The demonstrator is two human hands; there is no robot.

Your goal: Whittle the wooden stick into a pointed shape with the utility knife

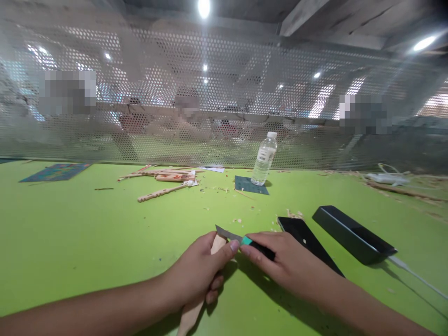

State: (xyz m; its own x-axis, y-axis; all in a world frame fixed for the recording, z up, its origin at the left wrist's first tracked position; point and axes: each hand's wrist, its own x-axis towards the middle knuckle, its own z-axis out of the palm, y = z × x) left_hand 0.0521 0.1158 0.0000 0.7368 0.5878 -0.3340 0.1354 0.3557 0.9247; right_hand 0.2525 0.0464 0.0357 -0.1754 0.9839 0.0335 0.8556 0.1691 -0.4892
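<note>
A person's left hand (196, 268) is wrapped around a long, pale wooden piece (192, 313), thumb tip beside the blade of a craft knife with a black and teal handle (247, 241). The right hand (280, 254) grips that handle; the grey blade slants across the wood's far end, though contact cannot be told. All this is on the near side of a clear plastic bottle (262, 165) with a white cap, its white label (266, 154) bearing dark print too small to read. Left of the bottle lie pale wooden sticks (173, 178); nearer and right of it, a black smartphone (313, 242) and a black rectangular box (353, 235). Behind the bottle stands a grey perforated screen (238, 60).
</note>
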